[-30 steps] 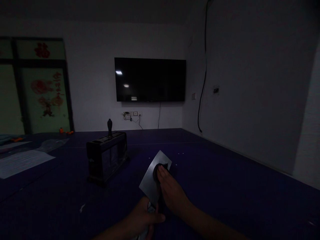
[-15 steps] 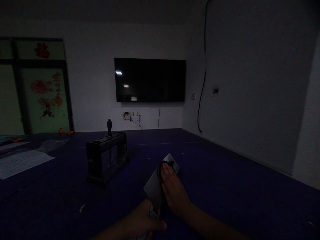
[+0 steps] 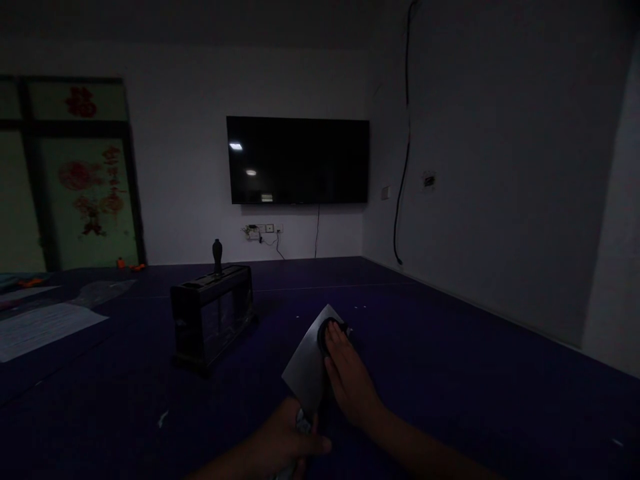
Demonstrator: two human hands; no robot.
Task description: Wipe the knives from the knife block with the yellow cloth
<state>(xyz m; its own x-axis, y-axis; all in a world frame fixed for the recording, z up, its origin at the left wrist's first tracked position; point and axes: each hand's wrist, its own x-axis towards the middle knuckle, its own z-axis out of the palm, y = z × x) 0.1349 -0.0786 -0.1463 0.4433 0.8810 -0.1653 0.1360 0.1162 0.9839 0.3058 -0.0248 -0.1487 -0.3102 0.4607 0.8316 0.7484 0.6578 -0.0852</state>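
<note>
My left hand (image 3: 280,437) is wrapped round the handle of a cleaver (image 3: 306,370), whose broad grey blade points away from me, tilted above the table. My right hand (image 3: 353,380) lies over the blade's right side, its fingers close together on a black round piece (image 3: 325,337) that touches the blade. The palm side of that hand is hidden, and most of the round piece is under the fingers. Left of the cleaver a black open-framed stand (image 3: 210,313) stands upright on the table, with a dark bottle-shaped knob (image 3: 217,255) on top.
The dark blue table (image 3: 450,387) reaches to the walls. Paper sheets (image 3: 45,327) and clear plastic (image 3: 103,291) lie at the left, with small orange items (image 3: 127,265) behind. White scraps (image 3: 163,419) dot the surface. A television (image 3: 300,160) hangs on the far wall; the room is dim.
The cleaver blade has tilted and shifted slightly left, showing more of its flat face. My right hand and the black round piece have moved a little up along the blade. The stand stays put.
</note>
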